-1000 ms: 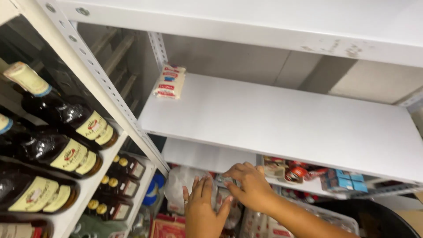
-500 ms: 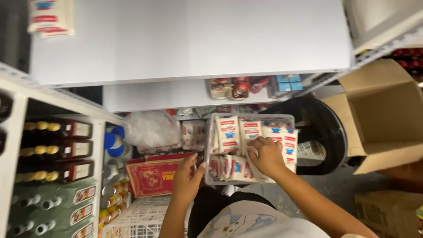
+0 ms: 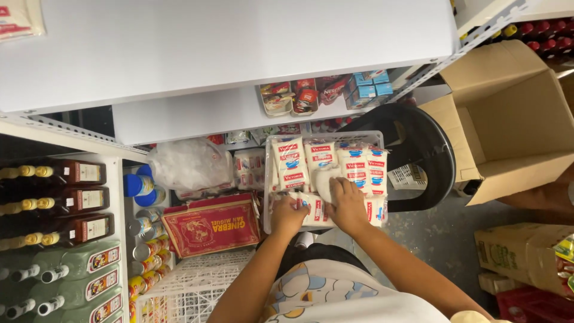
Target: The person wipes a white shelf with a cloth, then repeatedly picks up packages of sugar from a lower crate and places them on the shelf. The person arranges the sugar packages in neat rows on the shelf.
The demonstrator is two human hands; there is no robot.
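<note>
A clear plastic bin rests on my lap, packed with several white packets that carry red and blue labels. My left hand is inside the bin's near left corner, fingers curled around a packet there. My right hand lies over the packets in the bin's near middle, its fingers closed on one white packet. A single packet of the same kind lies at the far left of the white shelf board above.
An open cardboard box and a black round stool stand to the right. Dark bottles and green bottles fill the left rack. A red carton, a white crate and cans sit below left.
The view dropped from the upper shelf to the bin. My left hand moved from the bin's outer left edge into the bin; both hands now grip packets.
</note>
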